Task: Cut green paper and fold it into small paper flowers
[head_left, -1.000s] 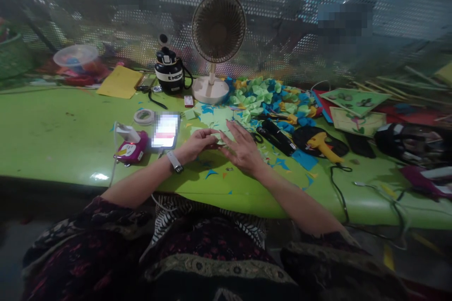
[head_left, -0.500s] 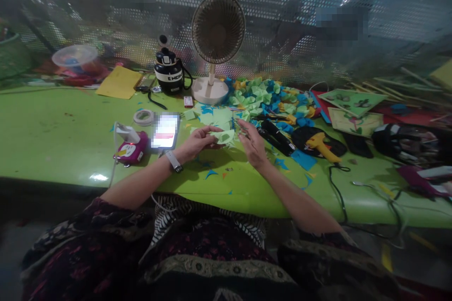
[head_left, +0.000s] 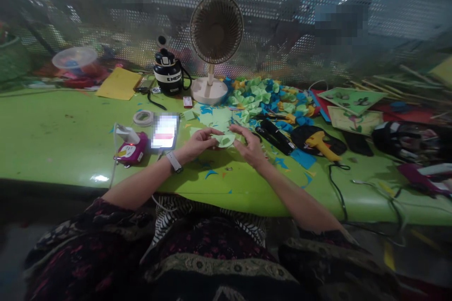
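Over the table, my left hand (head_left: 198,145) pinches the left edge of a small light green paper piece (head_left: 225,140), which looks curved or folded. My right hand (head_left: 250,146) is at its right edge, thumb and fingers bent close around it; the exact contact is too blurred to make out. Beneath and behind lie light green paper sheets (head_left: 219,116) and blue scraps (head_left: 211,173). Just beyond my right hand rests a black stapler (head_left: 274,136). A heap of green, blue and yellow paper flowers (head_left: 259,95) spreads behind.
A fan (head_left: 209,89) and black bottle (head_left: 168,77) stand at the back. Left are a phone (head_left: 164,131), tape roll (head_left: 143,117) and purple charger block (head_left: 133,150). Rightward lie a yellow glue gun (head_left: 321,145), its cord (head_left: 337,193), decorated cards (head_left: 355,120) and a black pouch (head_left: 406,141).
My right hand has moved left, from beside the paper to its right edge. My left hand still pinches the paper, which has shifted slightly right.
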`<state>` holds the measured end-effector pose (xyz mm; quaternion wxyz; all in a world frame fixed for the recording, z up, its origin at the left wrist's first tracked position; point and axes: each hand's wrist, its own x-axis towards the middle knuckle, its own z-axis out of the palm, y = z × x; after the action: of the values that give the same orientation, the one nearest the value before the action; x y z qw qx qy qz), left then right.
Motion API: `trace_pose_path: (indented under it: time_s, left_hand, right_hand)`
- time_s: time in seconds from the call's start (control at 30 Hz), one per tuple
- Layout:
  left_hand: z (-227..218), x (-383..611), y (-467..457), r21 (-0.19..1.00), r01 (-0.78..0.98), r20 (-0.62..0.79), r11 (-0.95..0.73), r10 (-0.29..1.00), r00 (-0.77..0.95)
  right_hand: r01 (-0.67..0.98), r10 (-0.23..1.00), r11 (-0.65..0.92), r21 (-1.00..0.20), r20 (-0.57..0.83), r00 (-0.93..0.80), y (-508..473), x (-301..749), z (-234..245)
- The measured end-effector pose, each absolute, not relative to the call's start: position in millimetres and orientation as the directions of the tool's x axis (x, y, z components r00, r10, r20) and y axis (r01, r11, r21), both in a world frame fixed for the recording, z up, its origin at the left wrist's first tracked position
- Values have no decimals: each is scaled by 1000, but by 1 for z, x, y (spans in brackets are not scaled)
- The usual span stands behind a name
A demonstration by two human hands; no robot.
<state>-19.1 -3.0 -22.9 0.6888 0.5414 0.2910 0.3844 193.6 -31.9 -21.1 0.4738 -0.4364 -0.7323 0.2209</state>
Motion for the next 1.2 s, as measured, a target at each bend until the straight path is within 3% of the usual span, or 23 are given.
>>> trace_pose_path:
  time_s: [0.37,0.57,0.73,0.87,1.2]
  left_hand:
    - [-25,-19,-1,988,-134,4,79,846,533]
    - [-17,-28,-1,975,-172,-12,141,806,592]
    - [-16,-33,0,965,-193,-25,178,795,606]
    - [-19,-34,-1,952,-208,-63,226,807,587]
    - [-28,-41,-6,944,-170,-93,283,723,685]
  right_hand:
    - [521,778,622,-585,534,-330,-26,194,-31]
    - [402,903,427,-810,407,-140,-25,191,-30]
    - [245,968,245,-938,222,-119,-25,185,-30]
    - [168,987,142,-976,127,-99,-27,182,-33]
    - [144,991,98,-985,83,-105,-34,178,-33]
